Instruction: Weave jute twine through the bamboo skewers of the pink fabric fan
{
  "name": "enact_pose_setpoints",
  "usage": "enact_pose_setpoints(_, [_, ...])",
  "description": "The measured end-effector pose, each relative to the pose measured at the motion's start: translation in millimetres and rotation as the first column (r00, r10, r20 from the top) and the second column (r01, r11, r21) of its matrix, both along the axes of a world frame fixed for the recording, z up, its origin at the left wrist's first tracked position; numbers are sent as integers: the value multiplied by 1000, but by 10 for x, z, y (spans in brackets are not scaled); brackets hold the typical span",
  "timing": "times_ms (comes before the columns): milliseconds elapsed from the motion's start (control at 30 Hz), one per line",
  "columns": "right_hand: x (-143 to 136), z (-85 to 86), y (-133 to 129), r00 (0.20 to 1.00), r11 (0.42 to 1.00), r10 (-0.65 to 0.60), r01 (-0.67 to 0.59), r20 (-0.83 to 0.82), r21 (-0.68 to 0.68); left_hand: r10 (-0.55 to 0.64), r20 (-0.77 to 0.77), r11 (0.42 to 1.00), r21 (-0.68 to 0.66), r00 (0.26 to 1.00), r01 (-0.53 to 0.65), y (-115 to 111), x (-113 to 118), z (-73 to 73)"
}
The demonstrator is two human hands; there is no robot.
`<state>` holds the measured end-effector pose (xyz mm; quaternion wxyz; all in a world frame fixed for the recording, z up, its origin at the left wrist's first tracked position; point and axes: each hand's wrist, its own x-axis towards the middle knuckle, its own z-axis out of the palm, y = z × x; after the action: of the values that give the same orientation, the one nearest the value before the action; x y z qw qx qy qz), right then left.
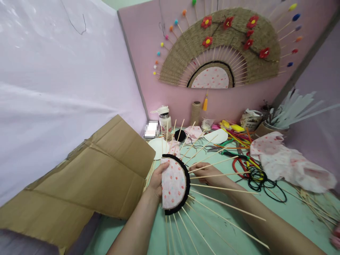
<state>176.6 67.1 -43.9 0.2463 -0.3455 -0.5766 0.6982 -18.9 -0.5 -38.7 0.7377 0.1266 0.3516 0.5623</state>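
My left hand (156, 179) grips a half-round fan base (172, 187) by its straight edge, the thumb on its front. White cloth with small pink-red prints covers the base, and a black cord border (188, 180) runs along its curve. Thin wooden sticks (225, 191) fan out from that border. At the upper right of the curve, my right hand (203, 172) is closed among the sticks, its fingers pinched where a short dark cord end shows. The fingertips are partly hidden by sticks. To the right lies a loose tangle of black cord (261, 179).
Folded cardboard (106, 170) stands at left. Pliers (233, 154), red-handled scissors (239, 168), printed cloth (289, 161) and white half-round pieces (216, 136) lie about the table. Behind are a bottle (165, 122), a twine roll (196, 113) and a large finished fan (220, 39) on the wall.
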Motion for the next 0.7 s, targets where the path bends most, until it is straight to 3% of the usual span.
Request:
enact_pose_setpoints(233, [311, -78, -177, 985, 988, -111, 94, 135, 124, 23, 58, 1000, -12, 998, -23, -12, 52, 60])
enact_pose_setpoints(333, [374, -95, -255, 976, 948, -161, 111, 148, 299, 39, 66, 997, 69, 997, -43, -23, 30, 78])
enact_pose_setpoints(400, [410, -73, -336, 965, 902, -183, 89, 188, 423, 23, 63, 999, 43, 998, -26, -38, -12, 70])
enact_pose_setpoints(533, [590, 2, -483, 909, 761, -283, 20, 305, 648, 65, 25, 991, -118, 998, -61, 49, -63, 81])
enact_pose_setpoints(633, [931, 48, -650, 793, 592, -499, 16, 350, 806, 226, -105, 930, -274, 969, -246, 133, 14, 163])
enact_pose_setpoints(700, [1288, 48, -834, 679, 513, -653, 68, 337, 856, 217, -163, 920, -295, 963, -257, 139, 69, 210])
